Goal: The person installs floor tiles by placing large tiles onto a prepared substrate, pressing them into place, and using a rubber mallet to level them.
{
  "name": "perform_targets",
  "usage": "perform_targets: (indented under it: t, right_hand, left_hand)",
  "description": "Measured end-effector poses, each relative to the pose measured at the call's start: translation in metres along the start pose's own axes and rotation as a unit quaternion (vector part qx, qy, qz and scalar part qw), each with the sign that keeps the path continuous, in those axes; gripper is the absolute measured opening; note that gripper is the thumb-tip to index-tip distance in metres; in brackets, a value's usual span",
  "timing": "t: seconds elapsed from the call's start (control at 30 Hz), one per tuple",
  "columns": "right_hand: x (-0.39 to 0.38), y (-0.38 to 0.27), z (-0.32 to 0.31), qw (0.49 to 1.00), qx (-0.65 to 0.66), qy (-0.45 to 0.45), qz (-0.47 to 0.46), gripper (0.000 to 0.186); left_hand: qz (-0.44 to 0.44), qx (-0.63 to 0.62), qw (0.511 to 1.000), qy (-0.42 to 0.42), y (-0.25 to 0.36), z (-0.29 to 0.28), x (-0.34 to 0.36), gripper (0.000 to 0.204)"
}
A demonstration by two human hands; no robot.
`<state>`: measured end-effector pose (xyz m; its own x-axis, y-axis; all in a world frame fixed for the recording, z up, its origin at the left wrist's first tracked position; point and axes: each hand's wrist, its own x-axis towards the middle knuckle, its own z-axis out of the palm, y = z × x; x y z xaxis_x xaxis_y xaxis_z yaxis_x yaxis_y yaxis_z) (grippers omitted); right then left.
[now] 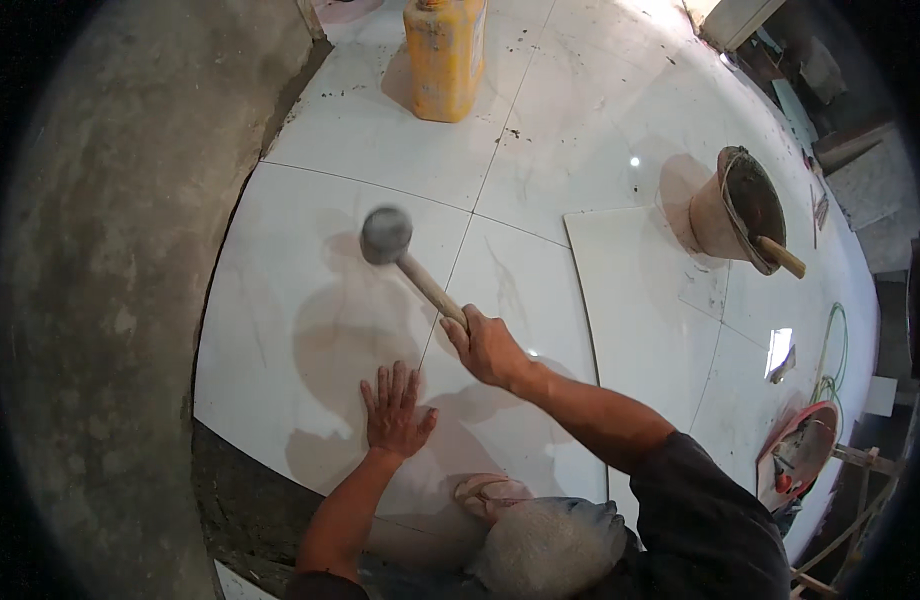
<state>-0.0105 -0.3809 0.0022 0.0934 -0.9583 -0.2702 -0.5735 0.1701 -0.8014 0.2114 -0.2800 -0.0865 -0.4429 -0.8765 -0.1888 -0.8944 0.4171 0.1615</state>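
My right hand (492, 348) is closed round the wooden handle of a mallet (435, 288) with a dark, round head. That head hangs over the left-hand white floor tile (270, 280) and is slightly blurred; whether it touches the surface I cannot tell. Palm down, my left hand (395, 418) lies flat on the same tile near its right joint, fingers spread. A second white tile (520, 290) adjoins it on the right, with a thin seam between them. Below my left arm, the tile ends at a strip of dark, rough ground (250, 490).
A bare cement wall (100, 280) runs along the left. A yellow jerrycan (443, 60) stands at the far side. To the right are a loose tile (640, 310), a mortar bucket (715, 215) with a wooden handle sticking out, and a reddish basin (810, 450) holding tools.
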Motion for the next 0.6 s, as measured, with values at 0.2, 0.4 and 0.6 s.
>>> perform_targets:
  t: [0.2, 0.4, 0.6]
  right_hand:
    - [0.009, 0.017, 0.0, 1.0, -0.013, -0.003, -0.001, 0.033]
    - [0.009, -0.018, -0.001, 0.998, -0.015, 0.019, -0.066, 0.036]
    - [0.013, -0.027, -0.011, 0.995, -0.091, -0.03, 0.0, 0.038]
  left_hand:
    - [0.001, -0.014, 1.0, -0.003, 0.004, 0.002, 0.005, 0.075]
    - [0.004, -0.014, 1.0, -0.003, -0.003, 0.003, 0.008, 0.078]
    - [-0.008, -0.007, 0.999, -0.047, 0.0, -0.003, -0.003, 0.078]
